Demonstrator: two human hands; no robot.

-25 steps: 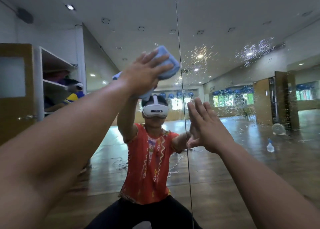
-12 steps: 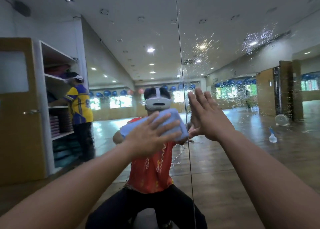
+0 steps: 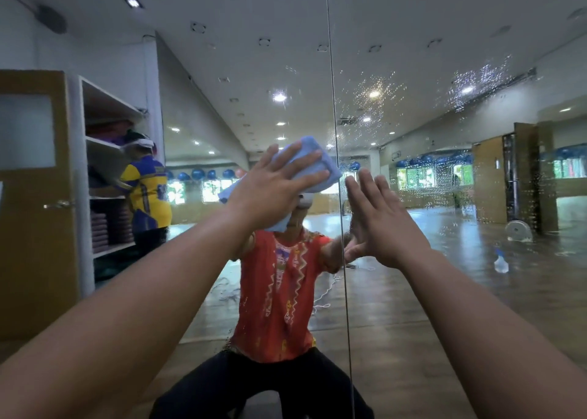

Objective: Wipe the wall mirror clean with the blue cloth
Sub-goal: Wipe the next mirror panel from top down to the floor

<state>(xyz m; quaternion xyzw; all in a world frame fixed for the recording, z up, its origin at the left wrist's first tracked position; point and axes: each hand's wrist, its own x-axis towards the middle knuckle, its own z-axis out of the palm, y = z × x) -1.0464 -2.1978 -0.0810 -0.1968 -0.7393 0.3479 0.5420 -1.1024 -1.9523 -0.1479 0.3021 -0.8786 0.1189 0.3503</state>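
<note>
Blue cloth [image 3: 321,174] under flat, outstretched left hand [image 3: 270,193]

Centre of the frame: the left hand [image 3: 273,190], fingers straight, presses a folded blue cloth [image 3: 313,169] flat against the wall mirror [image 3: 413,53], just left of the vertical seam [image 3: 336,152], while the right hand [image 3: 381,221] rests open-palmed on the droplet-speckled glass to the seam's right.
</note>
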